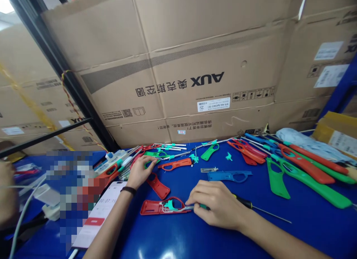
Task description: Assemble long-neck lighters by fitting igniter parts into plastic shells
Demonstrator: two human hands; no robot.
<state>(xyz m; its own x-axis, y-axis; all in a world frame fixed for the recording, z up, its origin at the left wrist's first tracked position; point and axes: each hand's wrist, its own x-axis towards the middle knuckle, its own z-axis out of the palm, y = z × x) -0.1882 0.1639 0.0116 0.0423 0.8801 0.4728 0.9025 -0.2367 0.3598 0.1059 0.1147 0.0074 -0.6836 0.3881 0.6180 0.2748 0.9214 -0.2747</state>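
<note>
My right hand (214, 203) is curled around a black-handled screwdriver (244, 202), whose thin shaft points away to the right. Its fingertips rest on a green-collared metal tube (192, 207) running into an open red lighter shell (163, 207), which lies on the blue table (167, 240). My left hand (141, 172) sits with fingers apart just above, by a green lighter part (156, 154) and a loose red shell piece (158, 186). It grips nothing that I can see. Several red, green and blue lighter bodies (304, 173) lie spread to the right.
A white phone (97, 218) showing a timer lies by my left forearm. A power strip (111, 160) stands at the back left, beside a pixelated patch. Another person's arm (7, 192) is at the far left edge. Large cardboard boxes (178, 65) wall the table's far side.
</note>
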